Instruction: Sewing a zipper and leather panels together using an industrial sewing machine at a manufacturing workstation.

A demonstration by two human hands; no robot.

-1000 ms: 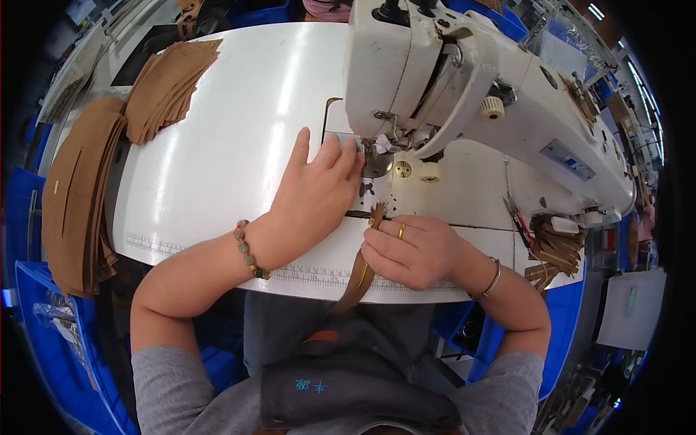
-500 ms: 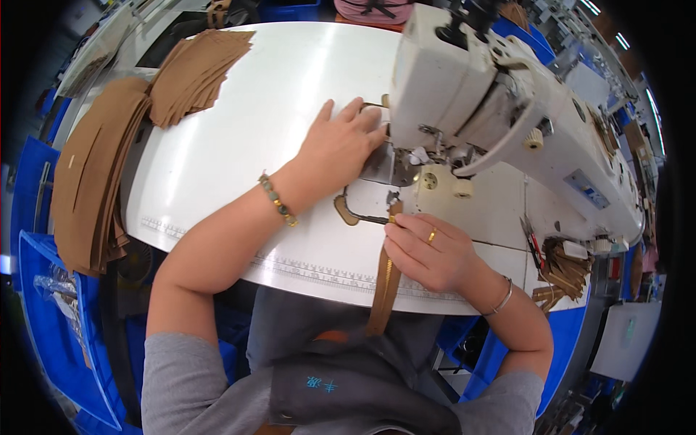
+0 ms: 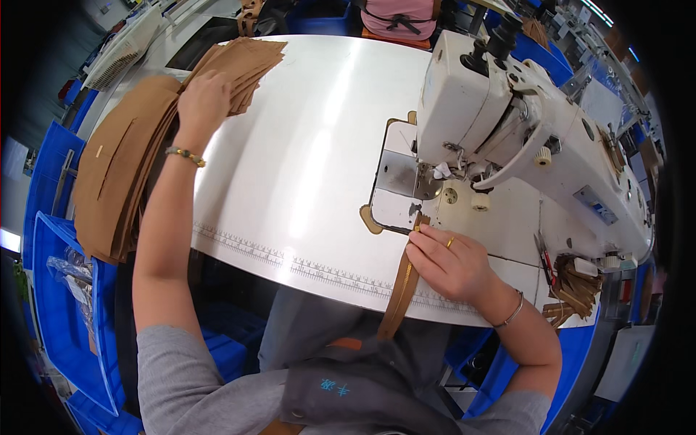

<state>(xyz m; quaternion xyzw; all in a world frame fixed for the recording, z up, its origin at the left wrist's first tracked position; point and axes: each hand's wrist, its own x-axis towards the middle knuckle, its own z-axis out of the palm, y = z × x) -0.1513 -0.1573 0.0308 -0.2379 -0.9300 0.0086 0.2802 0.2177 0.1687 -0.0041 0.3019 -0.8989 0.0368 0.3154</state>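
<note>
At the far left, blue plastic bins (image 3: 54, 239) are seen below the table edge. A large stack of brown cut pieces (image 3: 119, 170) is draped over the left rim of the white table (image 3: 304, 145), and a second, smaller pile of brown pieces (image 3: 243, 61) is laid on the table top just beyond it. The left hand (image 3: 203, 105) is placed palm-down between the two, with its fingers spread flat on the smaller pile; whether a piece is pinched cannot be told. A beaded bracelet (image 3: 185, 154) is worn at that wrist.

A printed measuring scale (image 3: 290, 261) is carried along the table's near edge. Further right, a small brown piece (image 3: 371, 217) is positioned on the metal plate under the head of the white sewing machine (image 3: 522, 138).

A brown zipper tape (image 3: 402, 290) is run from the person's lap up over the table edge to the needle area. It is held near its upper end by the right hand (image 3: 453, 264), the fingers closed narrowly on it. A thin bangle (image 3: 513, 313) is worn at the right wrist. At the far right, a bundle of brown strips (image 3: 573, 286) is kept beside the machine base.
</note>
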